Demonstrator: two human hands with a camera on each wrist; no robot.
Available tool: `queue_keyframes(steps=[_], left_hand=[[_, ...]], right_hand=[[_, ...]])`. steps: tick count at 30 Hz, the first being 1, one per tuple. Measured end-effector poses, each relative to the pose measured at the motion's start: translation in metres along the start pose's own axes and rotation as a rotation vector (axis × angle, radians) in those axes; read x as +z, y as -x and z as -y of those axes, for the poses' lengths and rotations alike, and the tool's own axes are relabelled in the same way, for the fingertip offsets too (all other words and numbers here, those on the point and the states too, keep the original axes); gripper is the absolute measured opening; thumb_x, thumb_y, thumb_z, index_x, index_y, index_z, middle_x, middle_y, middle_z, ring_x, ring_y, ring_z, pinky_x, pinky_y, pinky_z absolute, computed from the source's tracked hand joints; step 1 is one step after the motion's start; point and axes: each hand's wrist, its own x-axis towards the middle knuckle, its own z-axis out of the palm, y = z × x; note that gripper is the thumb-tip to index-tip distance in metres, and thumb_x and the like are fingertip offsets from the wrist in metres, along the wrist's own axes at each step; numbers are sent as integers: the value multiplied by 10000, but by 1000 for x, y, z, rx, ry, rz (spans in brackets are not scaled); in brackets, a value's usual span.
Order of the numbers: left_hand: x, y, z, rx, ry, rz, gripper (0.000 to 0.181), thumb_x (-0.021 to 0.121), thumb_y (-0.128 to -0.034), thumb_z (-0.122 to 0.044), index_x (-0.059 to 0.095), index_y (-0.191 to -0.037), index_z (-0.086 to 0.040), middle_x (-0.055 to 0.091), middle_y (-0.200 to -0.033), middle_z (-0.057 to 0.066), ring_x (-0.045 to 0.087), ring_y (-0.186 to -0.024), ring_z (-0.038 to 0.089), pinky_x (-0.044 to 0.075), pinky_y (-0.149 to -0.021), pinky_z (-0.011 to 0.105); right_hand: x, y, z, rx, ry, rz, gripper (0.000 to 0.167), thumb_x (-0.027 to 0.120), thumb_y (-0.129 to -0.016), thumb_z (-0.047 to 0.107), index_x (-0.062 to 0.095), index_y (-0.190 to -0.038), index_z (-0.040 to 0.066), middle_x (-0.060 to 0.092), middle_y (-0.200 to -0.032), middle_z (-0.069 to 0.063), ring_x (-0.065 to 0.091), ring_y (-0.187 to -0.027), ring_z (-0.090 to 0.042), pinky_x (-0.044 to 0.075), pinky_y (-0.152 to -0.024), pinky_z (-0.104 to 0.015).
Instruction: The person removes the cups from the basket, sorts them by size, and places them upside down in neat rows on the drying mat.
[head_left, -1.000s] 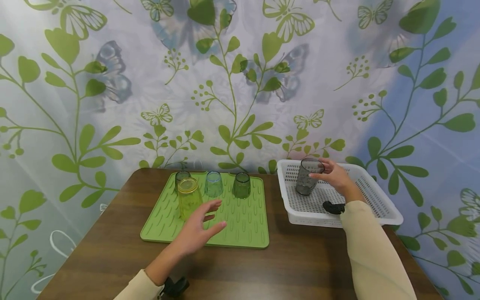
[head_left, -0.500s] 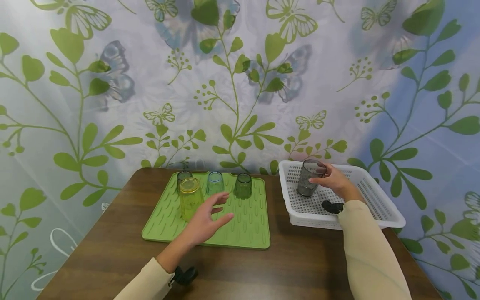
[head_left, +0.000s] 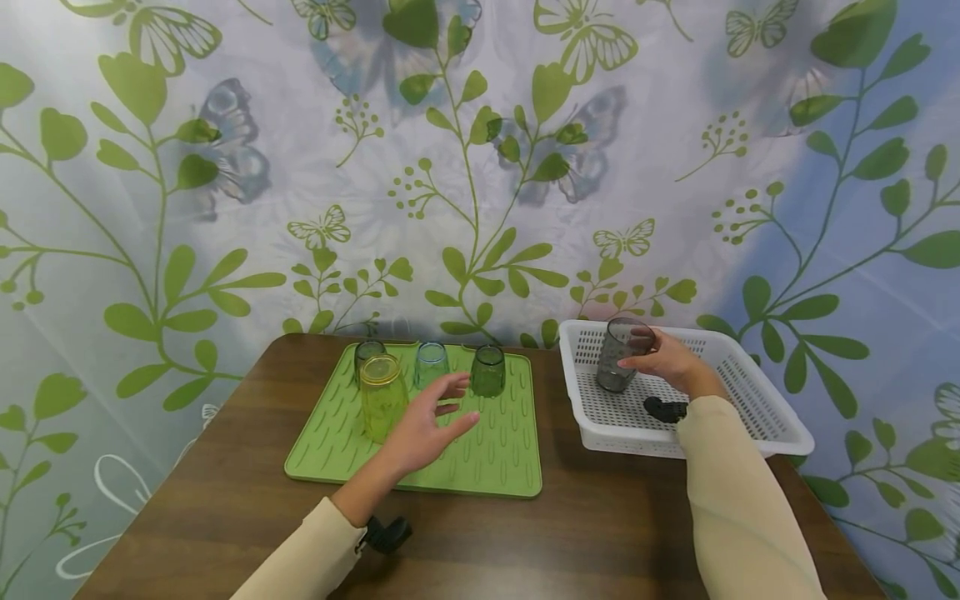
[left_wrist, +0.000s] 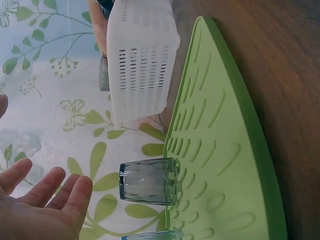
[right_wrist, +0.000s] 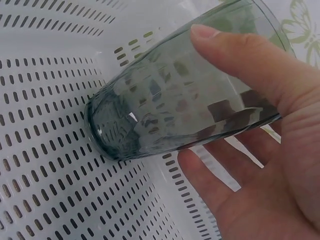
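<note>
My right hand (head_left: 669, 361) holds a tall smoky-grey drinking glass (right_wrist: 150, 100) inside the white basket (head_left: 750, 417), thumb on one side and fingers on the other. The glass leans slightly, its base at the basket floor. Over the green drying mat (head_left: 495, 467) hangs my left hand (head_left: 427, 425), fingers spread and holding nothing. Beside it on the mat stands a tall yellow glass (head_left: 382, 404), partly covering a small dark glass (head_left: 367, 352). A light-blue glass (head_left: 431, 360) and a dark green-grey glass (head_left: 488, 372) stand along the mat's back.
Mat and basket rest on a brown wooden table (head_left: 585, 525), with a gap between them. A curtain (head_left: 480, 167) printed with leaves and butterflies hangs right behind the table. The basket's raised rim surrounds my right hand.
My left hand has drifted right over the mat, away from the yellow glass. The right hand keeps its hold on the grey glass, which has hardly moved.
</note>
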Motion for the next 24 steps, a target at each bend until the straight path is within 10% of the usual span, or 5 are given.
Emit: queue_keyframes(steps=[24], left_hand=[[-2,-29,-3,27,-15,4,614,696,-994,-336,436,-1538,-217,534,-1471,72,521,-1378,262,470,-1139,435]], right_hand=[[-2,12,25,-105,174,-111,1021,826,-877,385,207,-1634,91,374,-1570,-232,373,-1446,-446,362,-1134,-665]])
